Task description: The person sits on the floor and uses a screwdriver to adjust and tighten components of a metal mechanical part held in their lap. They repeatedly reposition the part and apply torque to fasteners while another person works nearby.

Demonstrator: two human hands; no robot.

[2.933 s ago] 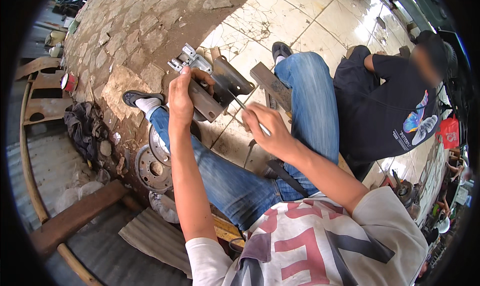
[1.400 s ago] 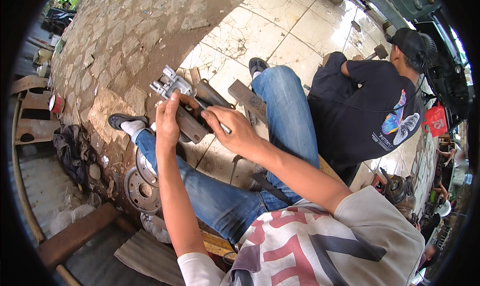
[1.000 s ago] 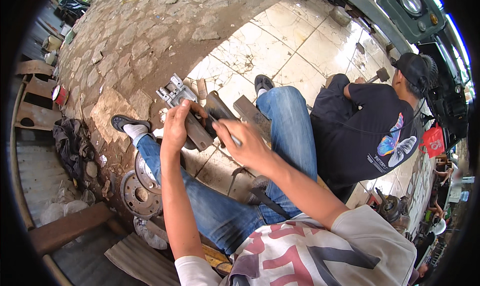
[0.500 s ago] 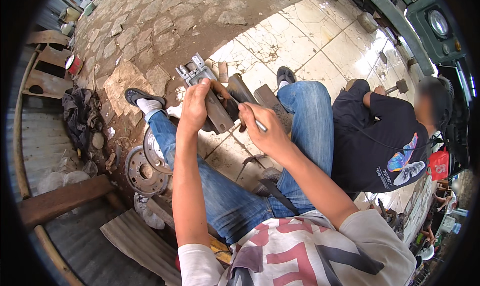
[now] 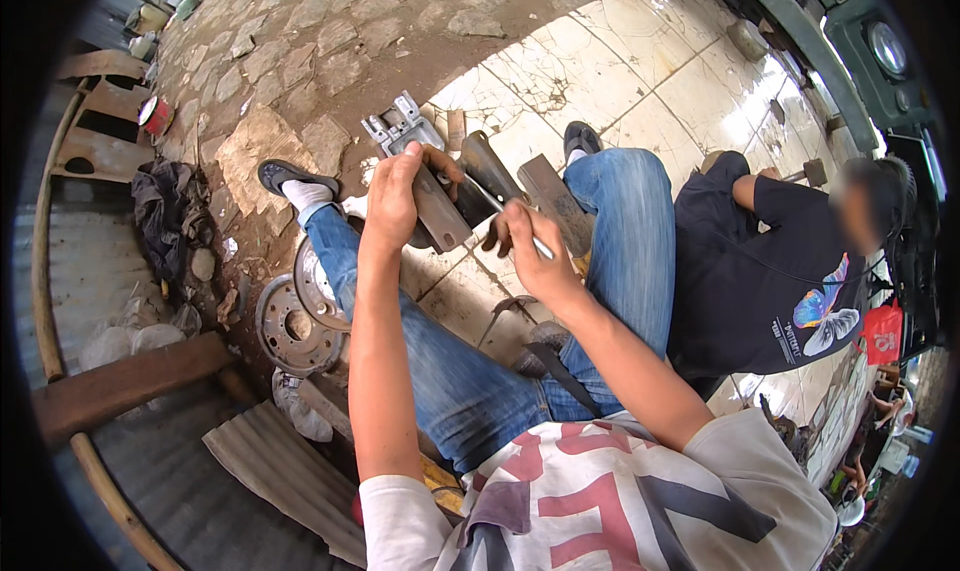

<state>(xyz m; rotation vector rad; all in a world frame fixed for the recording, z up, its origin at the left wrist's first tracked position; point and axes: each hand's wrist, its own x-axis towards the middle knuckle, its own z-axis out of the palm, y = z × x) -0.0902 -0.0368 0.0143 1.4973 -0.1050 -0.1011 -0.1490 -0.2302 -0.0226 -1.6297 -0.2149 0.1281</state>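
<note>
My left hand [image 5: 397,196] is closed round a grey-brown metal bar [image 5: 442,216] with a hole near its lower end. The bar slants in front of my knees. To its right my right hand [image 5: 532,246] grips a thin pale rod-like tool [image 5: 543,248]; its tip cannot be made out, and the fingers are apart from the bar. Just beyond the left hand is a silvery metal clamp-like fixture [image 5: 405,126]. A dark curved metal channel [image 5: 493,166] and a rusty-grey metal block [image 5: 556,203] stand beside the bar.
Two round metal discs [image 5: 298,326] lie by my left leg. A co-worker in a black shirt [image 5: 775,261] sits close on my right, a hammer [image 5: 812,173] near their hand. A wooden beam [image 5: 130,389] and corrugated sheet [image 5: 285,481] are at lower left. A green vehicle [image 5: 880,61] stands far right.
My right hand has drawn slightly down and right, away from the bar, still holding the rod-like tool. The left hand keeps its grip. The whole view has shifted a little.
</note>
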